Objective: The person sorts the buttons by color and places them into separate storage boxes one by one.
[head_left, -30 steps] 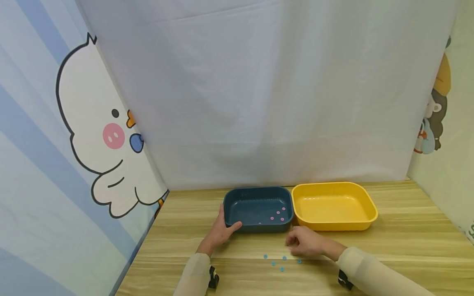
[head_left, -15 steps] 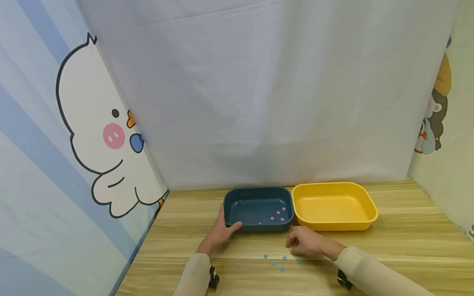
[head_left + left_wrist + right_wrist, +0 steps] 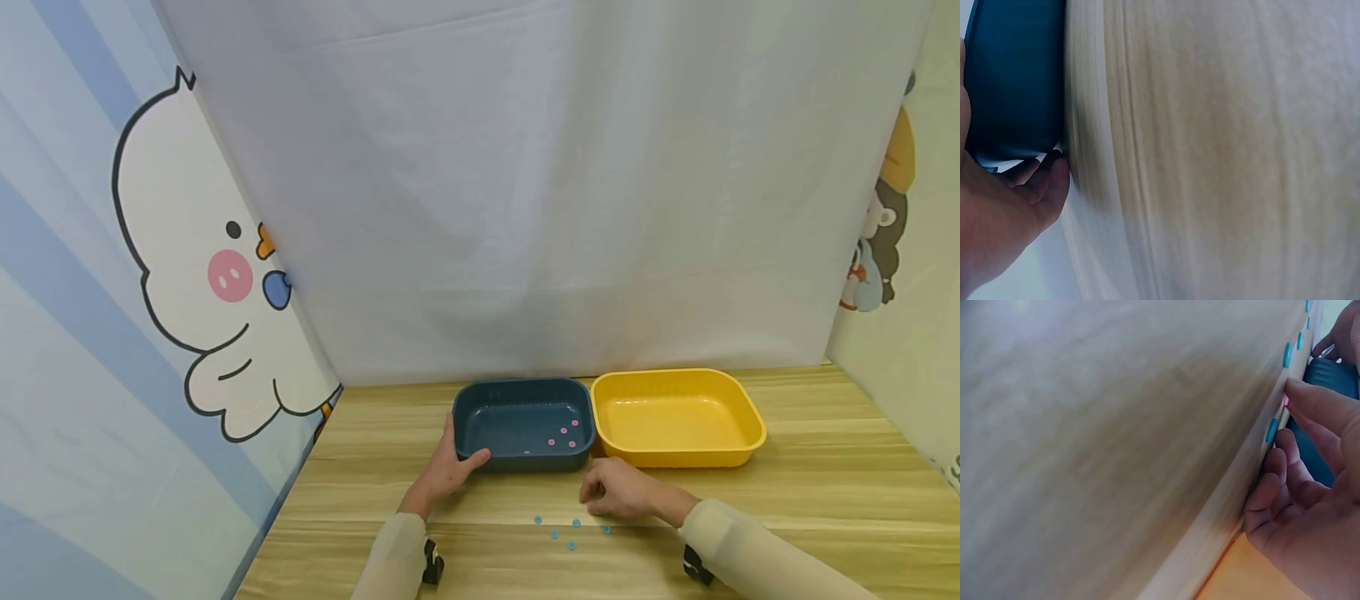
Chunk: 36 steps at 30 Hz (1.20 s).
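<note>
My left hand grips the left front corner of a dark blue tray, thumb at the front rim and fingers along the side wall. Inside that tray lie several small pink buttons. My right hand is low over the table, in front of where the trays meet. In the right wrist view, a pink button shows between its thumb and index finger, close to the wood; the other fingers are curled. Several blue buttons lie loose on the table, one of them close to the right fingertips.
A yellow tray stands right beside the dark blue one. Both sit near the back of the wooden table, before a white curtain. Printed cloth walls flank the table on both sides.
</note>
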### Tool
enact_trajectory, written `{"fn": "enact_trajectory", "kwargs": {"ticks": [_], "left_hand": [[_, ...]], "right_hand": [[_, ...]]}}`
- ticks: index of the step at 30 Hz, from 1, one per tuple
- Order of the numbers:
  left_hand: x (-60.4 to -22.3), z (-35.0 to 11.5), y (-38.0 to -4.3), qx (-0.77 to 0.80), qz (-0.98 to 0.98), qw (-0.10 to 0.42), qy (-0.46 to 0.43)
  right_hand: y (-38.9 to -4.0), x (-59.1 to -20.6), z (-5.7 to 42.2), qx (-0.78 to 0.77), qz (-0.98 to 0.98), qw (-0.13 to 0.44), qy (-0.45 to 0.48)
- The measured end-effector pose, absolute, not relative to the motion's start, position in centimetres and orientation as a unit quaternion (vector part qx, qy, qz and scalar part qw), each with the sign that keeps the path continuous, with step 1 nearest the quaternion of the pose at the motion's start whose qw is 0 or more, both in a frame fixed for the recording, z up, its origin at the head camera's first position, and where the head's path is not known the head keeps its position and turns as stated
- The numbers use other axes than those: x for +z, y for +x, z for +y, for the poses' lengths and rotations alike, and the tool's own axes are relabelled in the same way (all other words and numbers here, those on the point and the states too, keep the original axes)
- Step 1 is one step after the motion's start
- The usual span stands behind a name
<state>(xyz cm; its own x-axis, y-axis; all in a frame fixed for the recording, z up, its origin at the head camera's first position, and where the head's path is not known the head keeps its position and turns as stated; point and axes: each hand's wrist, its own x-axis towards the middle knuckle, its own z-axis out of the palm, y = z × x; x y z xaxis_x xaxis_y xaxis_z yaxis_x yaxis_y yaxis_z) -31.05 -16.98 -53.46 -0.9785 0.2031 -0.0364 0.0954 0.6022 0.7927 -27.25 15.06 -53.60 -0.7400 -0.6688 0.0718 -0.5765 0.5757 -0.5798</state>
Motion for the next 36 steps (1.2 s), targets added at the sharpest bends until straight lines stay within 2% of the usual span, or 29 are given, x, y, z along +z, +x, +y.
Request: {"fn": "enact_trajectory", "kwargs": {"ticks": [36], "left_hand": [[-53.27,-17.04,-30.84,0.438,0.892,0.06,0.091]], "right_hand": [[-27.4,-53.58,14.84,-0.32,0.876,0.095,-0.347]]}}
